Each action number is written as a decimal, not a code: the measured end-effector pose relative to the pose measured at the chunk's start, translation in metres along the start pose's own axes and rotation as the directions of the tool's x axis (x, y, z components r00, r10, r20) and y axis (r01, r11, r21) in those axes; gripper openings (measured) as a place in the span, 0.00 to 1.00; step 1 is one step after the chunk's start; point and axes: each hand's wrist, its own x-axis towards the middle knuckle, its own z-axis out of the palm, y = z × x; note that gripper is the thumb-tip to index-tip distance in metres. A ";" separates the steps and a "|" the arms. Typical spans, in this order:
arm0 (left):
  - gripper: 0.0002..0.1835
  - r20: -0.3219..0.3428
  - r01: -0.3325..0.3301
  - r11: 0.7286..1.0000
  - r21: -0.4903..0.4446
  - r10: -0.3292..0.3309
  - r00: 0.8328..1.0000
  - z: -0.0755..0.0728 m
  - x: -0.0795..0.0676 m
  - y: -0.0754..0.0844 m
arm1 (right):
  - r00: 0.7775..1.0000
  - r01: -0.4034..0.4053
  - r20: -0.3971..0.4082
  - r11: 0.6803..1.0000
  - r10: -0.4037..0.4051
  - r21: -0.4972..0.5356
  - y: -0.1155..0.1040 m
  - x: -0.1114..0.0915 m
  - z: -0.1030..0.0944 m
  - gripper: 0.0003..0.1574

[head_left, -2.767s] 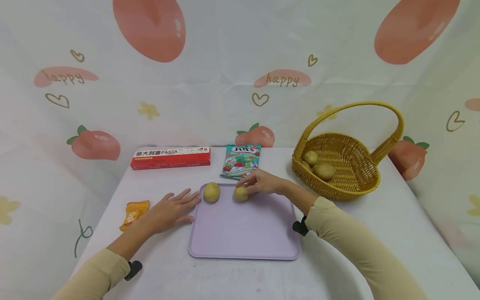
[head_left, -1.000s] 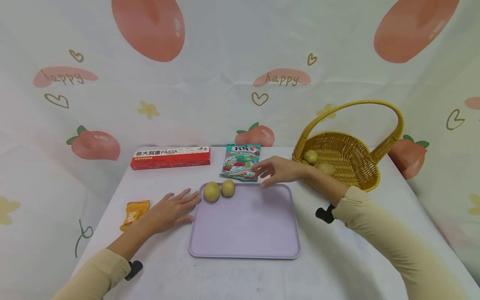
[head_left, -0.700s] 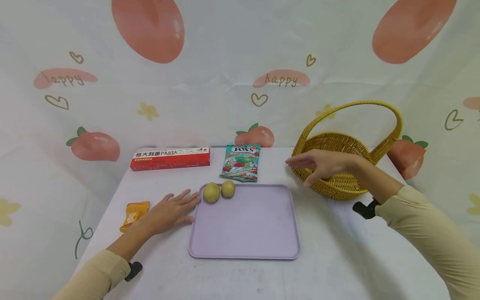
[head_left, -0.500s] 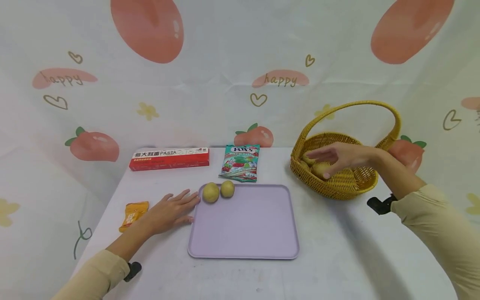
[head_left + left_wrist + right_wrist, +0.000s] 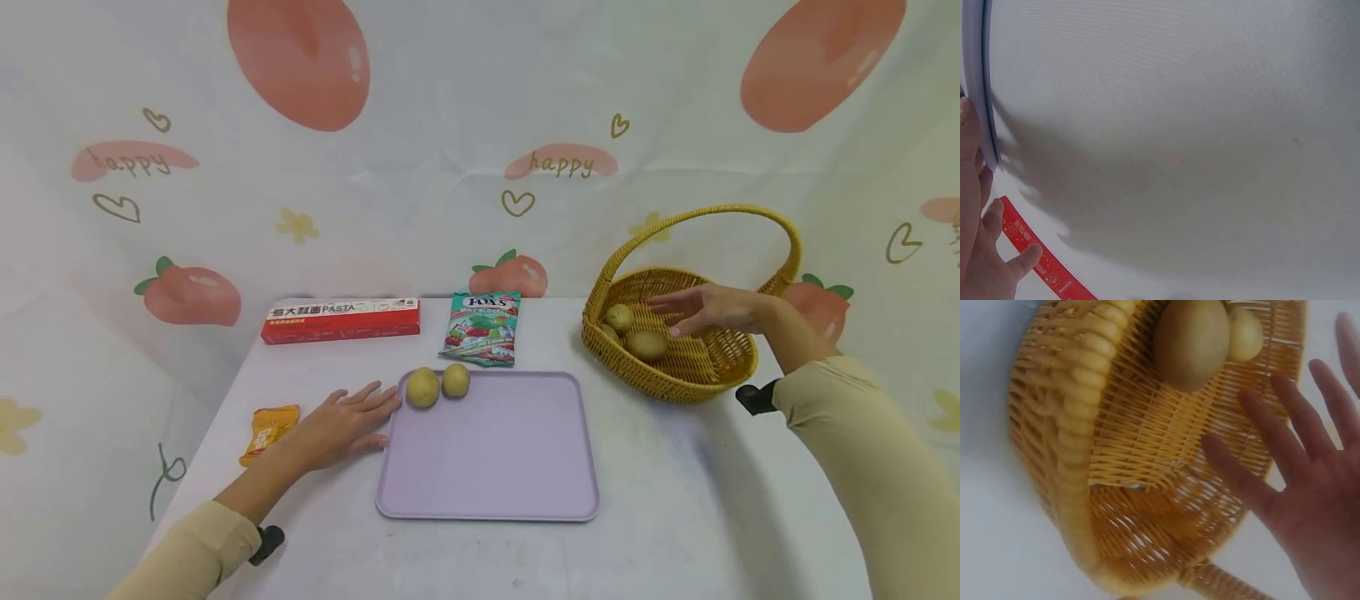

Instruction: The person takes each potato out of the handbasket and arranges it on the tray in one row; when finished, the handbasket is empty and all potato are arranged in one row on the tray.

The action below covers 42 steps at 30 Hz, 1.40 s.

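Note:
My left hand [image 5: 341, 429] lies spread on the table, fingertips at the left rim of a lilac tray [image 5: 487, 458]. Two round, yellow-brown potatoes [image 5: 422, 387] sit side by side in the tray's far left corner. Over the wicker basket [image 5: 667, 385] on the right hovers my right hand [image 5: 712, 310], its fingers extended and holding nothing. Inside, at the basket's left end, lie a larger oval potato [image 5: 1191, 344], a smaller one [image 5: 619, 317] and a third, mostly hidden behind the rim. In the right wrist view the thumb and fingers are spread beside the larger potato.
A red pasta box [image 5: 341, 322] lies at the back left, with a green candy bag [image 5: 482, 327] right of it. Beside my left forearm is a small orange packet [image 5: 270, 433]. The basket's tall handle [image 5: 720, 210] arches above its opening. A patterned cloth hangs behind the table.
The smaller tray potato has been shifted left beside the other and let go. My right hand has moved right, from the tray to above the basket. The left hand has stayed put.

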 end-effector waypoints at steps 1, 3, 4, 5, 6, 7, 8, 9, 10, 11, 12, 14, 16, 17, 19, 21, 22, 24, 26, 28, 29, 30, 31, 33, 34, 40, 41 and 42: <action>0.38 0.000 0.001 1.000 -0.001 -0.001 1.000 0.000 0.000 0.000 | 1.000 -0.010 0.004 1.000 0.010 0.008 0.002 0.001 0.000 0.47; 0.38 0.003 0.002 1.000 -0.001 -0.002 1.000 0.001 0.000 0.000 | 0.999 -0.033 0.011 0.999 0.032 0.028 0.005 0.004 -0.001 0.47; 0.38 0.004 0.002 1.000 -0.001 -0.002 1.000 0.001 0.000 0.000 | 0.999 -0.045 0.015 0.998 0.045 0.036 0.007 0.006 -0.001 0.47; 0.38 0.004 0.003 1.000 -0.001 -0.003 1.000 0.001 0.000 0.000 | 0.998 -0.059 0.021 0.997 0.058 0.046 0.009 0.008 -0.001 0.48; 0.38 0.003 0.004 1.000 -0.001 -0.004 1.000 0.001 0.000 0.000 | 0.997 -0.072 0.031 0.995 0.071 0.062 0.011 0.009 -0.001 0.48; 0.38 0.003 0.004 1.000 -0.001 -0.004 1.000 0.001 0.000 0.000 | 0.996 -0.084 0.042 0.993 0.081 0.079 0.013 0.011 -0.001 0.48; 0.38 0.002 0.003 1.000 0.000 -0.003 1.000 0.000 0.000 0.000 | 0.994 -0.101 0.049 0.990 0.097 0.098 0.015 0.012 -0.002 0.48; 0.38 0.002 0.004 1.000 0.002 -0.004 1.000 0.000 0.000 0.000 | 0.992 -0.114 0.058 0.987 0.108 0.109 0.017 0.014 -0.002 0.48; 0.38 0.001 0.003 1.000 0.004 -0.003 1.000 0.000 0.000 0.000 | 0.991 -0.128 0.066 0.984 0.121 0.122 0.018 0.015 -0.002 0.48; 0.38 0.001 0.003 1.000 0.005 -0.003 1.000 0.000 0.000 0.000 | 0.989 -0.137 0.075 0.982 0.128 0.128 0.019 0.016 -0.003 0.48; 0.38 0.001 0.003 1.000 0.007 -0.003 1.000 0.000 0.000 0.000 | 0.988 -0.145 0.080 0.980 0.135 0.135 0.020 0.017 -0.003 0.48; 0.39 -0.001 0.001 1.000 0.011 -0.001 1.000 -0.001 0.000 -0.001 | 0.985 -0.154 0.091 0.981 0.144 0.118 0.021 0.019 -0.003 0.47; 0.39 -0.003 -0.001 1.000 0.013 0.001 1.000 -0.001 0.000 -0.001 | 0.982 -0.168 0.102 0.980 0.157 0.106 0.021 0.021 -0.003 0.47; 0.39 -0.005 -0.001 1.000 0.014 0.001 1.000 -0.001 0.000 -0.001 | 0.981 -0.174 0.104 0.979 0.163 0.103 0.020 0.022 -0.002 0.47; 0.39 -0.007 -0.004 1.000 0.014 0.004 1.000 -0.001 0.001 -0.002 | 0.977 -0.196 0.108 0.974 0.184 0.115 0.019 0.024 -0.001 0.47; 0.39 -0.005 -0.003 1.000 0.013 0.003 1.000 0.000 0.001 -0.002 | 0.971 -0.227 0.106 0.965 0.214 0.133 0.017 0.026 0.001 0.48; 0.39 -0.003 -0.003 1.000 0.011 0.003 1.000 0.000 0.001 -0.003 | 0.968 -0.240 0.104 0.961 0.227 0.138 0.016 0.027 0.002 0.48; 0.39 -0.001 -0.004 1.000 0.012 0.004 1.000 0.002 0.001 -0.003 | 0.963 -0.260 0.114 0.956 0.245 0.139 0.015 0.029 0.003 0.47; 0.39 0.000 -0.004 1.000 0.015 0.004 1.000 0.003 0.001 -0.004 | 0.958 -0.273 0.125 0.954 0.258 0.126 0.014 0.031 0.004 0.47; 0.39 -0.001 -0.005 1.000 0.015 0.005 1.000 0.004 0.001 -0.004 | 0.953 -0.288 0.135 0.949 0.271 0.131 0.014 0.033 0.006 0.48; 0.39 -0.002 -0.006 1.000 0.015 0.006 1.000 0.004 0.001 -0.004 | 0.951 -0.293 0.139 0.948 0.276 0.125 0.014 0.035 0.006 0.48; 0.39 -0.002 -0.004 1.000 0.013 0.004 1.000 0.004 0.001 -0.004 | 0.949 -0.298 0.142 0.946 0.280 0.126 0.014 0.037 0.007 0.48; 0.39 -0.001 -0.003 1.000 0.010 0.003 1.000 0.003 0.000 -0.004 | 0.947 -0.303 0.145 0.945 0.285 0.121 0.015 0.038 0.007 0.49; 0.39 -0.003 -0.001 1.000 0.006 0.001 1.000 0.002 0.000 -0.003 | 0.943 -0.314 0.149 0.942 0.296 0.116 0.015 0.042 0.007 0.49; 0.39 -0.003 0.000 1.000 0.004 0.000 1.000 0.002 0.000 -0.003 | 0.943 -0.317 0.146 0.942 0.301 0.107 0.014 0.043 0.008 0.49; 0.39 -0.008 0.000 1.000 -0.003 0.000 1.000 0.002 0.000 -0.003 | 0.938 -0.338 0.104 0.938 0.330 0.072 0.011 0.046 0.012 0.49; 0.39 -0.009 -0.001 1.000 -0.003 0.001 1.000 0.003 0.000 -0.004 | 0.939 -0.337 0.100 0.939 0.330 0.063 0.011 0.046 0.013 0.49; 0.39 -0.011 -0.002 1.000 -0.003 0.002 1.000 0.003 0.000 -0.004 | 0.939 -0.335 0.095 0.941 0.329 0.054 0.010 0.047 0.013 0.49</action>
